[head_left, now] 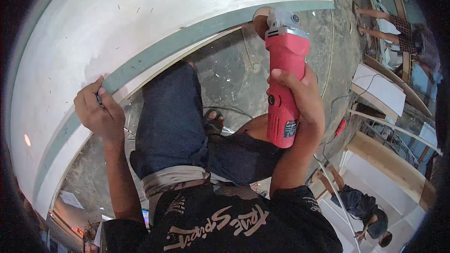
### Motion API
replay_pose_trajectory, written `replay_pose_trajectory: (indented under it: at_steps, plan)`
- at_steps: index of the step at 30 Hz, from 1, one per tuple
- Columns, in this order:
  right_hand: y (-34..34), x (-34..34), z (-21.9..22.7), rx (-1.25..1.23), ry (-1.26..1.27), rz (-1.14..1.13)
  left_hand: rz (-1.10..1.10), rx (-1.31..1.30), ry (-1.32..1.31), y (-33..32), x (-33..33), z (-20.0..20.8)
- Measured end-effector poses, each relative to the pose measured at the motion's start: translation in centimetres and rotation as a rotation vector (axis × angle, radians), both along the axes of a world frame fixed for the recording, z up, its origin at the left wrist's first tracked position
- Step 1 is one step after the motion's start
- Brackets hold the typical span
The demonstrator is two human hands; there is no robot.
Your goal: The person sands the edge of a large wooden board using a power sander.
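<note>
Red grinder (282, 99) clamped in your right hand (309, 96), disc (260, 21) by the near edge of the white board (117, 33), toward its right corner; contact unclear. Left hand (99, 110) on green strip (154, 52), pinch can't be told. Best: light, even pressure, left fingers well clear.

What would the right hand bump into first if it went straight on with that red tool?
The red power tool leads the right hand, so probably the grey-green strip along the white board's edge. The tool's disc looks beside or against it; depth is unclear.
</note>
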State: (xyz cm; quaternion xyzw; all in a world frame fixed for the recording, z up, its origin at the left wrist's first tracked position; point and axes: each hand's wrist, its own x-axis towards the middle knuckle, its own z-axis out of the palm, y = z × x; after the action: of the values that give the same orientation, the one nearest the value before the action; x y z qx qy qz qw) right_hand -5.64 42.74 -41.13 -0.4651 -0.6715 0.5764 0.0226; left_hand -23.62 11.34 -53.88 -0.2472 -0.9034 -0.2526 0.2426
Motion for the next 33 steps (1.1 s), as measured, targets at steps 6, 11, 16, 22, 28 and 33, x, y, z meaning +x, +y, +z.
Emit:
replay_pose_trajectory:
  at_steps: [6, 11, 16, 22, 28, 33]
  plan:
    - [1.2, 0.6, -0.8, 0.031, 0.004, -0.061, 0.020, -0.015, -0.041, -0.4, 0.0, -0.5]
    - [1.1, 2.4, -0.5, 0.074, 0.005, -0.151, 0.046, -0.022, -0.075, -0.4, 0.0, -0.2]
    - [1.5, 3.2, -0.6, 0.037, 0.007, -0.135, 0.048, -0.048, -0.101, 0.0, 0.2, 0.0]
    - [0.7, 3.2, 0.0, 0.020, 0.059, -0.155, 0.009, -0.099, -0.075, 0.8, -0.1, 0.7]
    - [0.6, 3.5, 0.0, 0.026, 0.104, -0.173, 0.127, -0.103, -0.264, 4.9, -1.1, -0.1]
    - [1.2, 3.6, 0.1, 0.045, 0.060, -0.150, -0.398, 0.413, -0.306, 9.1, 0.5, 3.4]
